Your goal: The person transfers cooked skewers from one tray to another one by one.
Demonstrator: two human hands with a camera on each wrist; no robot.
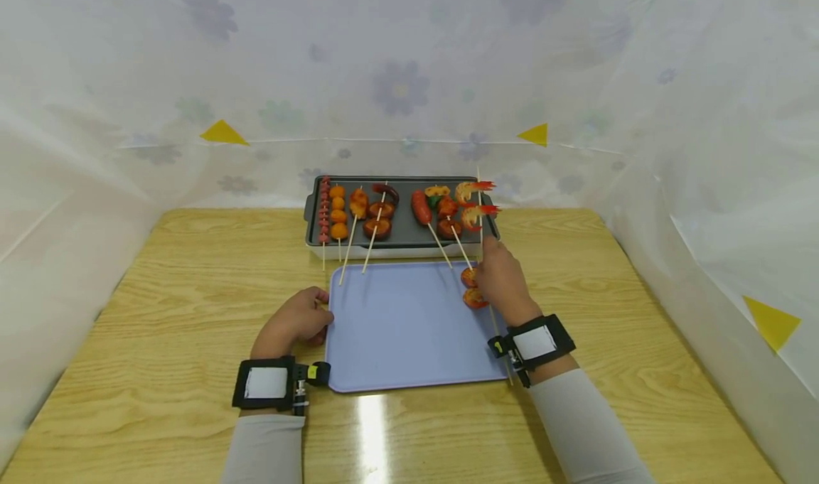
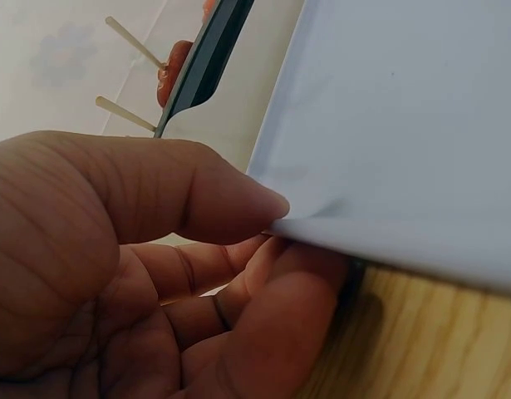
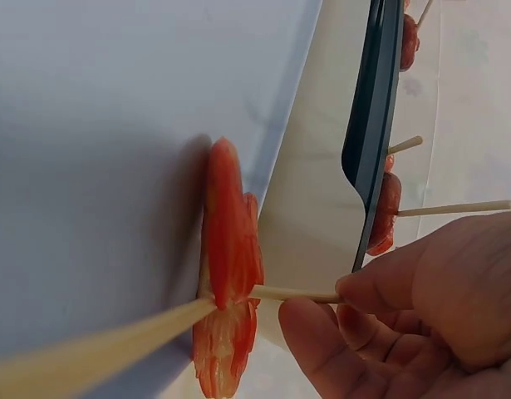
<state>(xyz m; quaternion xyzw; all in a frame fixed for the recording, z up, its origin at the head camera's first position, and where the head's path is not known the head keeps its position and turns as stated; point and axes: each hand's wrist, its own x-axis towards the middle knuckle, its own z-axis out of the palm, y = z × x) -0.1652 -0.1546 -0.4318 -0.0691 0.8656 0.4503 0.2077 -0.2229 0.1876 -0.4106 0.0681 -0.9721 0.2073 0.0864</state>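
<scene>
Wooden surface point(image 1: 192, 271), lower frame. Lilac tray point(image 1: 409, 327), centre: left hand point(image 1: 296, 320) pinches its edge. Shrimp skewer point(image 1: 475, 288), tray's right edge: right hand point(image 1: 502, 281) grips the stick; risk, it rolls off, stick overhanging.

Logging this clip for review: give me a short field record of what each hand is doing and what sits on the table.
left hand: pinches the left edge of the blue tray
right hand: holds a shrimp skewer by its stick, shrimp resting on the tray's right edge
grill pan: behind the tray, carrying several food skewers
table: wooden, enclosed by floral sheeting
</scene>
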